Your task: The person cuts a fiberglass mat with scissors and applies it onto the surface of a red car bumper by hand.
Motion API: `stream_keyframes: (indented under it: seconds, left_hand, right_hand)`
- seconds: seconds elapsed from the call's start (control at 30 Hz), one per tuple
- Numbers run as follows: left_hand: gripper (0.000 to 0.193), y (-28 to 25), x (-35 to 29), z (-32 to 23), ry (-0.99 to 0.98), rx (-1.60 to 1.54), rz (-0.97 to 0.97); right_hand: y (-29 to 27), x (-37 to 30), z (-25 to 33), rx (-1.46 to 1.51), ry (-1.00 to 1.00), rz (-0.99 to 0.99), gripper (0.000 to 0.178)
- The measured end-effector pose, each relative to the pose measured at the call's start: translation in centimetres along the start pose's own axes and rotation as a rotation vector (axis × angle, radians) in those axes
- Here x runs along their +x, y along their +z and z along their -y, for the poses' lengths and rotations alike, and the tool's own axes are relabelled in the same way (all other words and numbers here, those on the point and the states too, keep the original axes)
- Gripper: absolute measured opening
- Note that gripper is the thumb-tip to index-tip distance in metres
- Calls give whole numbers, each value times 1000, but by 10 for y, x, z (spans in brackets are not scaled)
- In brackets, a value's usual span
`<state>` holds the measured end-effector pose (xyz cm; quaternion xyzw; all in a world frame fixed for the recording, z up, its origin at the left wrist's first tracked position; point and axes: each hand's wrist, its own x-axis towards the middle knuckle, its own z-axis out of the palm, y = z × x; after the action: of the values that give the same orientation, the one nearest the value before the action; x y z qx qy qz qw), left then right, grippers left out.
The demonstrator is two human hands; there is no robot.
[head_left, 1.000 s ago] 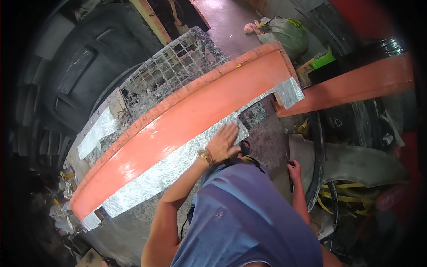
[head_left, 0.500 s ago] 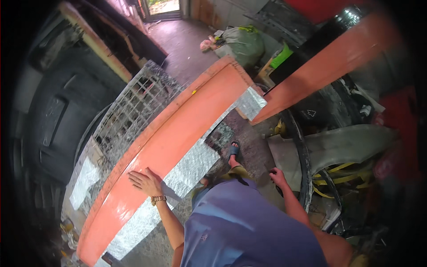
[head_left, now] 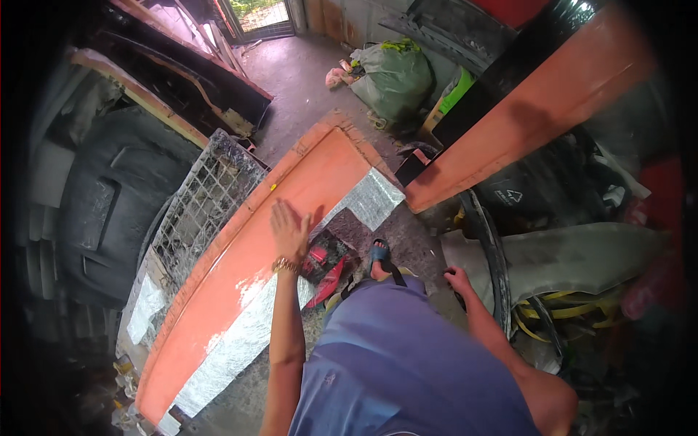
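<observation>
A long, curved orange panel (head_left: 327, 167) lies slantwise in front of me, its rim raised along the far side. My left hand (head_left: 291, 229) rests flat on its surface, fingers stretched out, a gold-coloured watch band at the wrist. Strips of whitish, silvery fibrous sheet (head_left: 225, 356) run along the panel's near edge, and another piece (head_left: 372, 200) covers its far right corner. My right hand (head_left: 456, 279) hangs at my right side, fingers curled. A dark bit shows below those fingers, too small to name.
A dusty grid frame (head_left: 200, 211) supports the panel's far side. Another orange panel (head_left: 502, 145) with a black side slopes at right. A stuffed green sack (head_left: 396, 83) stands ahead. Grey curved sheet (head_left: 567, 258) and black strips crowd my right; a black moulded part (head_left: 109, 203) stands left.
My left hand has slid forward along the orange panel, toward its far right end. The right hand stays curled at my side. The whole view has shifted a little.
</observation>
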<state>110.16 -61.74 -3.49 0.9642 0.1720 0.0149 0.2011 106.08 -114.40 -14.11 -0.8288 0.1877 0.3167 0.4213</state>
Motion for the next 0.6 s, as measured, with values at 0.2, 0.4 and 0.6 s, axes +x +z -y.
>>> stream_keyframes:
  seconds: [0.2,0.4,0.6]
  left_hand:
    - [77,34,69,-87,281,9,133]
    - [65,61,85,-133,284,147,118]
    - [67,64,62,-148,321,53,86]
  right_hand:
    - [-44,21,-24,57,82,-38,30]
    - [-67,35,-53,100,110,-38,26]
    - [-66,47,-57,97,106,-4,26]
